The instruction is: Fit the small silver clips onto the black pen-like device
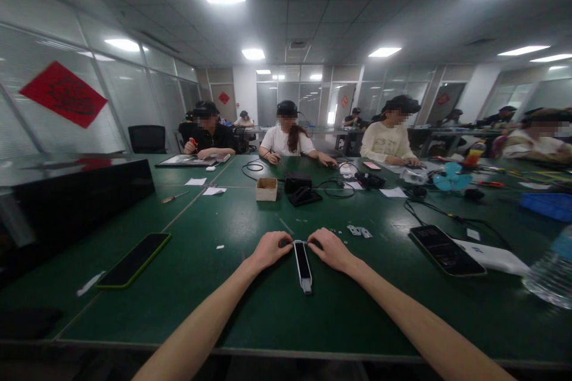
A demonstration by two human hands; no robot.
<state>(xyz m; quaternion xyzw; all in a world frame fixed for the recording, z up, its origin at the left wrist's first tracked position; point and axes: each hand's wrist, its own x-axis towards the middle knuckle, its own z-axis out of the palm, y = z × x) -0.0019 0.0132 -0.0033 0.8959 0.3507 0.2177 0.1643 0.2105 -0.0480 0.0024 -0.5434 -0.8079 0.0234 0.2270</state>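
Observation:
A slim white pen-like device [304, 268] with a long black face lies on the green table [250, 321], its narrower grey tip pointing toward me. At its far end, my left hand [270, 249] has its fingers curled in, with the fingertips at the left corner. My right hand [332, 249] mirrors it, thumb and fingers pinched at the right corner. A thin pale edge shows between the two sets of fingertips; what exactly they grip there is too small to make out. Small metal plates [360, 231] and tiny loose parts lie beyond my right hand.
A green-edged phone [134, 260] lies left, another phone [447, 250] right, near a water bottle [552, 268]. Farther off stand a small open box [266, 189], a black stand [304, 195], cables and a blue fan [452, 177]. Several people sit across the table.

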